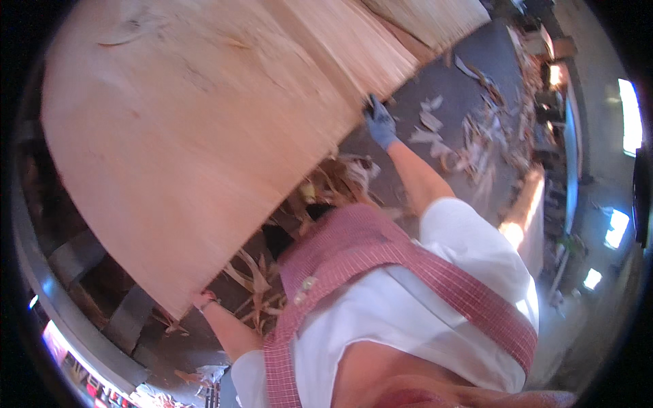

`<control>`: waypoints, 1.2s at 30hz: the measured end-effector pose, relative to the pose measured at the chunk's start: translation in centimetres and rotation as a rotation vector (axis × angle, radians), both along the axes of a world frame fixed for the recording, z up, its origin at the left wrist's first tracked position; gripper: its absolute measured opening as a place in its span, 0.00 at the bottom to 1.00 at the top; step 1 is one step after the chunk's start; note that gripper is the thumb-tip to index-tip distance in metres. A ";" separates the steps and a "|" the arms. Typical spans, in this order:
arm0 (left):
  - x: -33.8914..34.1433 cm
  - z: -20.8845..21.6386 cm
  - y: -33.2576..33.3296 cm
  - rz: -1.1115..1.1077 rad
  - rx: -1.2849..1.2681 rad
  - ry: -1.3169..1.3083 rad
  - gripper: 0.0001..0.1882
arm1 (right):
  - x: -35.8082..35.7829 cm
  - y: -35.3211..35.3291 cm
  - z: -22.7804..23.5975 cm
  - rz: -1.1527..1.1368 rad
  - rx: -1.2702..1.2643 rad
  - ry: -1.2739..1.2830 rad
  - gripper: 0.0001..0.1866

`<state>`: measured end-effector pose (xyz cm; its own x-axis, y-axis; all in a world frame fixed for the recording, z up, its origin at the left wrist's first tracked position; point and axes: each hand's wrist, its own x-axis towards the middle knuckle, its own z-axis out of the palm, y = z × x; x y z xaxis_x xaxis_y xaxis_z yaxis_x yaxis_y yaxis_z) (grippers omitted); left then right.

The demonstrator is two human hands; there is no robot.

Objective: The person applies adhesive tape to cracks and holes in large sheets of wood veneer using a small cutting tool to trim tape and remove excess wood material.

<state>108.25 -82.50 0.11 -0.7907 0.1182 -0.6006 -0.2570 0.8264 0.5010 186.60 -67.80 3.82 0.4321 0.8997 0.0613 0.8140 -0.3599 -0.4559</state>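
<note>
A large pale wood veneer sheet [177, 136] spreads across the upper left, its near edge running slantwise in front of my body. At the sheet's lower corner, my left hand [205, 299] is closed on the edge, its fingers partly hidden by the wood. My right hand [381, 124], in a blue-grey glove with dark fingertips, grips the same edge farther up and to the right. Beyond it, more veneer [435, 24] shows at the top, with a seam or overlap between the pieces.
Torn veneer scraps [469, 136] litter the dark floor on the right. More curled strips [255, 282] lie below the sheet, close to my feet. A long pale log or roll [527, 197] is at the right, with bright windows [616, 228] beyond. Grey metal framing [75, 326] borders the left.
</note>
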 end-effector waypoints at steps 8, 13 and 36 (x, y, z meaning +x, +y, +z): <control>19.5 8.5 5.6 -1.280 0.024 0.963 0.25 | 2.3 -6.1 1.5 -0.262 -0.327 0.097 0.23; 25.9 9.6 10.7 -1.543 0.014 0.893 0.31 | 6.5 -9.0 0.1 -0.310 -0.242 0.016 0.23; 33.2 10.6 53.4 -1.752 0.345 0.997 0.30 | 5.6 12.7 2.5 -0.195 -0.360 -0.026 0.21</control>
<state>141.49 -29.09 10.66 0.2990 0.9502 0.0878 0.9472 -0.3067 0.0935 192.22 -55.11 6.30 0.5990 0.7672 -0.2295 0.7245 -0.6413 -0.2528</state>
